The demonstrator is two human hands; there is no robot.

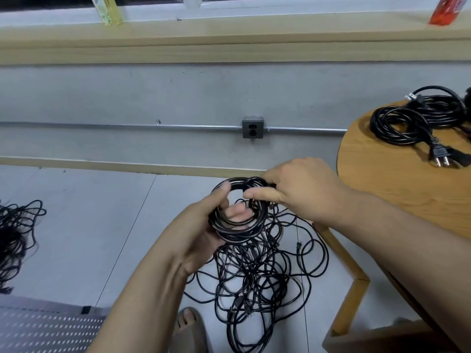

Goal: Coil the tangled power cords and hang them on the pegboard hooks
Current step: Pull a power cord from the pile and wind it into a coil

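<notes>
My left hand [204, 225] grips a coil of black power cord [237, 228] from the left, fingers through its middle. My right hand [298, 189] pinches the cord at the coil's top right. Below the coil, a tangled heap of black cords [254, 278] lies on the grey floor. Two coiled black cords [407, 118] with a plug rest on the round wooden table [387, 179] at right. A white pegboard [48, 329] shows at the bottom left corner.
Another tangle of black cords [15, 240] lies on the floor at far left. A wall socket [252, 127] on a metal conduit sits on the grey wall ahead. A wooden table leg [349, 273] stands right of the heap. My foot in a sandal [188, 324] is below.
</notes>
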